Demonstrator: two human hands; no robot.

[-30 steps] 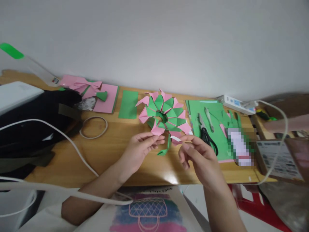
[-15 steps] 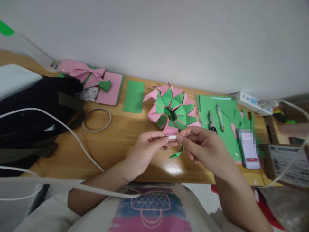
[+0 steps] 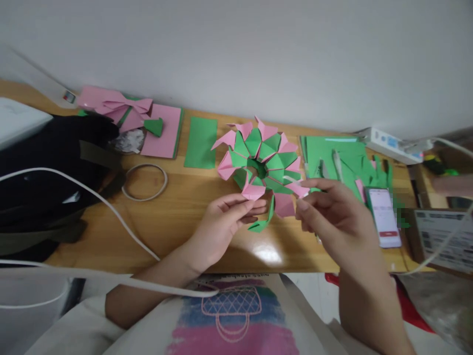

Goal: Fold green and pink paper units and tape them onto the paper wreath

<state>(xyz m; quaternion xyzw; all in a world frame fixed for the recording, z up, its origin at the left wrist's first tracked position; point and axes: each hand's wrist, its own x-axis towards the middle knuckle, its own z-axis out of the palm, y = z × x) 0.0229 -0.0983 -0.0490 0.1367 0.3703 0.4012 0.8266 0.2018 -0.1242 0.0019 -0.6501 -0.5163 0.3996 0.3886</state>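
Note:
A ring of folded pink and green paper [image 3: 278, 161] with flared pink tips stands over the table, its round opening facing up. My left hand [image 3: 221, 222] is closed on a pink flap at the ring's near left side, thumb on top. To the right of the ring, my right hand [image 3: 328, 212] is closed in a pinch, with a thin white strip [image 3: 293, 180] at its fingertips. The strip is small and slightly blurred. Between the hands, a folded green piece [image 3: 260, 225] and a pink flap [image 3: 284, 205] hang at the ring's near side.
Left of the ring lie a green sheet [image 3: 200, 143], a pink sheet stack [image 3: 162, 133] and a tape roll [image 3: 145, 181]. On the right are green sheets [image 3: 325, 148], a phone [image 3: 384, 217] and a power strip [image 3: 393, 145]. A white cable [image 3: 111, 217] crosses the left side.
My right hand has moved right, away from my left hand, with the white strip. The strip was on the pink flap between both hands before. My left hand still grips the flap.

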